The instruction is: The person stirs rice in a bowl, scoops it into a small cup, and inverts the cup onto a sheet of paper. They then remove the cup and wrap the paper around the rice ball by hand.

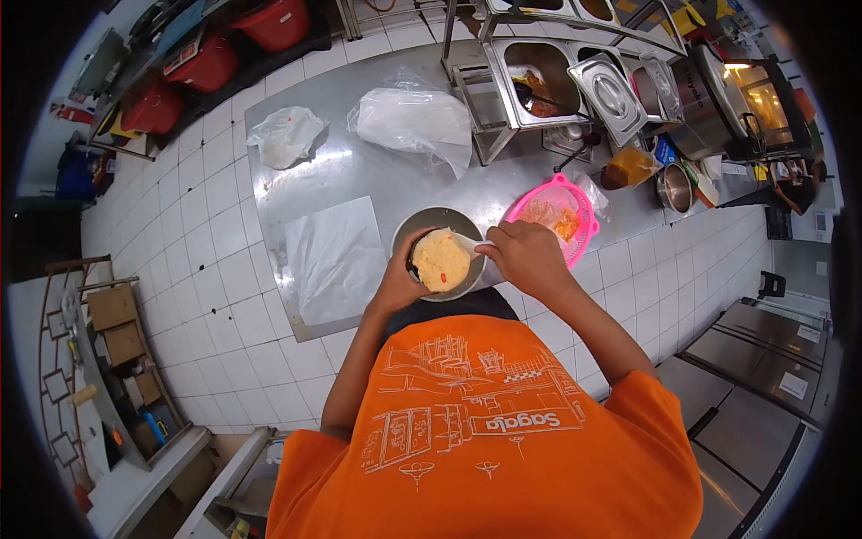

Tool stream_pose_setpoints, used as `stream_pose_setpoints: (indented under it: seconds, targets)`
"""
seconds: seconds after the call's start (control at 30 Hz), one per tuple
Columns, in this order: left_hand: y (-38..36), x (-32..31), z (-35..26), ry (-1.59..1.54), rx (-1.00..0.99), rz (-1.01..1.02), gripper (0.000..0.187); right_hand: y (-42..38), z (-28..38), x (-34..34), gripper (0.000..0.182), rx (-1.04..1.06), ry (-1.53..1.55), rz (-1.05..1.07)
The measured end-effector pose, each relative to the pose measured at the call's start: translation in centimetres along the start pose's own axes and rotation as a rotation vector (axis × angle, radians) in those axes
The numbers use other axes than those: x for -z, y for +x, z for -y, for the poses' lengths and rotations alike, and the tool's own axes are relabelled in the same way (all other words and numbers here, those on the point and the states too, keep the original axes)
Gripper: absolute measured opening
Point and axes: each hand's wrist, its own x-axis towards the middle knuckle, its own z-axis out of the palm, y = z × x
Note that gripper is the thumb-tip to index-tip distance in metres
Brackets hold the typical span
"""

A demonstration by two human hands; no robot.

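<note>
My left hand point(401, 277) is curled round the left side of a small dark bowl heaped with pale yellow food point(441, 260), which has a red piece on it. Beneath that food is a wider grey metal bowl point(431, 216). From the right, my right hand point(525, 258) grips the handle of a white spoon point(467, 242), whose head meets the edge of the food. A pink basket point(588, 229) with orange and reddish scraps in plastic stands just beyond my right hand.
On the steel table point(359, 85) lie a white sheet point(334, 260), a crumpled plastic bag point(287, 136) and a bagged white stack point(413, 121). A rack with metal food pans point(539, 81) and a lid point(612, 99) stands at the back right, near a small pot point(674, 187).
</note>
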Motion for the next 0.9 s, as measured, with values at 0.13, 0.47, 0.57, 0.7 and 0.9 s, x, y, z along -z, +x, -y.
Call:
stream_pose_setpoints:
  seconds: [0.13,0.47,0.57,0.7,0.9]
  targets:
    - [0.4,0.4,1.1,-0.06,-0.029,0.037,0.103,-0.7,-0.3,1.8,0.029,-0.001,-0.031,-0.038]
    - [-0.1,0.2,0.4,-0.303,0.016,0.122,0.112,0.6,1.9,4.1,0.031,0.002,-0.117,0.029]
    - [0.0,0.7,0.7,-0.301,-0.004,0.109,0.112,1.3,2.0,7.2,0.031,0.028,-0.209,0.056]
    - [0.0,1.1,1.4,-0.397,0.04,0.064,0.119,2.0,1.7,10.3,0.031,-0.045,-0.287,0.086]
    - [-1.4,1.0,4.6,-0.955,0.07,0.158,0.084,-0.7,-3.5,6.7,0.024,-0.35,0.161,0.245]
